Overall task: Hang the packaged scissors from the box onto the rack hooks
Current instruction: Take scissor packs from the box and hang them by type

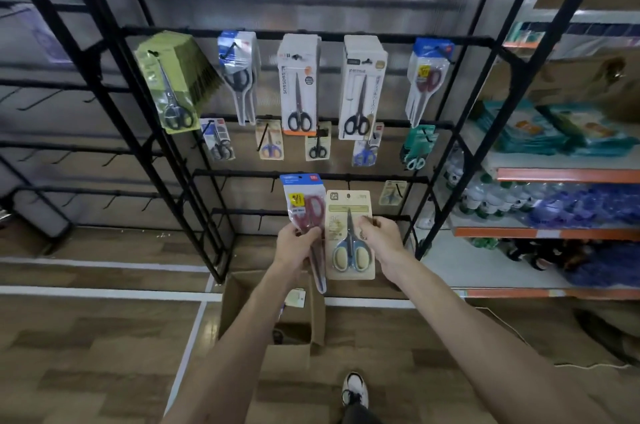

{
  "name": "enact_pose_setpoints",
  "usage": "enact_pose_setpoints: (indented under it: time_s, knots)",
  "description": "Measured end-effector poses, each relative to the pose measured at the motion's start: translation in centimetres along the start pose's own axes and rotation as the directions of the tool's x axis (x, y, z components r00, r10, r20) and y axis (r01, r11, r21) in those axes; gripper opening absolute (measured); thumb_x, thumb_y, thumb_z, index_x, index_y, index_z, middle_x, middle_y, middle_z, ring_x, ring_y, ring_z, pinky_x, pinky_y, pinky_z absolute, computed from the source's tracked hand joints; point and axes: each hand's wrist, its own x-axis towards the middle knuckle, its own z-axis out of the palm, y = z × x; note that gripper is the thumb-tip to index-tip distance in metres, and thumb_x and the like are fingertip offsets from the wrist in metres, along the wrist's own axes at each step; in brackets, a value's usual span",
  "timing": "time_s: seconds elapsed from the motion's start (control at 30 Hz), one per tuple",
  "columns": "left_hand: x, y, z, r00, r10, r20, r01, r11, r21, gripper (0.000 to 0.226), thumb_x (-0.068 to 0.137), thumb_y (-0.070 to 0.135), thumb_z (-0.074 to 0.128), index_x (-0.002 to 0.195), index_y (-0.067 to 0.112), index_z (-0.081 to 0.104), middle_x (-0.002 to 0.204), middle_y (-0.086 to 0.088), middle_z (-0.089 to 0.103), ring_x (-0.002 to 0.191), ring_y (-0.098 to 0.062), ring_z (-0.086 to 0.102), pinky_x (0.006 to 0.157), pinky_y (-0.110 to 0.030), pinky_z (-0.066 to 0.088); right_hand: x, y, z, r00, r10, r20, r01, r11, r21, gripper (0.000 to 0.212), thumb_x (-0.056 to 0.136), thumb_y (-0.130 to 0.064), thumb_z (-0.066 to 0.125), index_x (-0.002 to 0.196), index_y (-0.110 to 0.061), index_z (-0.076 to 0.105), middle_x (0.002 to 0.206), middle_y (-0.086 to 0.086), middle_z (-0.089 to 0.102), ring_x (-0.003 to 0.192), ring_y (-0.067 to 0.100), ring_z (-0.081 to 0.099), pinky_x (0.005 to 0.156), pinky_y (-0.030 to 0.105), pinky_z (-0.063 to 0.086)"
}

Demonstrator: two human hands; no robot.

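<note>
My left hand [296,243] grips a clear pack of red-handled scissors [304,205] with a blue header, held upright in front of the lower rack bars. My right hand [379,236] holds a beige card with blue-and-cream scissors [349,240] by its right edge, right beside the red pack. The black wire rack [304,33] stands ahead, with several scissor packs hanging on its upper two rows of hooks. An open cardboard box [242,295] sits on the floor below my hands, with a pack or two visible inside.
Orange-edged shelves [568,175] with bottles and teal packs stand to the right. Another black rack with bare hooks [59,146] is on the left. White floor lines cross the wooden floor. My shoe [355,389] shows at the bottom.
</note>
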Motion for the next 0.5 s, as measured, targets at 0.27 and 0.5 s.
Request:
enact_pose_setpoints:
  time_s: [0.27,0.5]
  knots:
    - [0.6,0.0,-0.3,1.0,0.008,-0.014,-0.008,1.0,-0.015,0.004,0.097,0.015,0.065,0.1,0.018,0.065,0.102,-0.005,0.074,0.097,-0.023,0.071,0.092,-0.052,0.058,0.1,-0.5,0.7,0.999,-0.05,0.007,0.05,0.998,-0.047,0.021,0.102,-0.024,0.052,0.106,-0.012,0.069,0.102,0.003,0.072,0.088,0.012,0.065,0.066,0.024,0.047]
    - [1.9,-0.9,0.2,0.999,-0.028,0.02,0.029,0.998,-0.063,0.007,0.098,0.018,0.064,0.106,0.017,0.064,0.103,-0.005,0.075,0.098,-0.023,0.073,0.092,-0.05,0.059,1.6,-0.1,0.8,0.999,-0.036,0.028,0.037,0.999,-0.026,0.02,0.103,-0.022,0.052,0.109,-0.013,0.07,0.102,0.0,0.073,0.087,0.009,0.066,0.062,0.021,0.046]
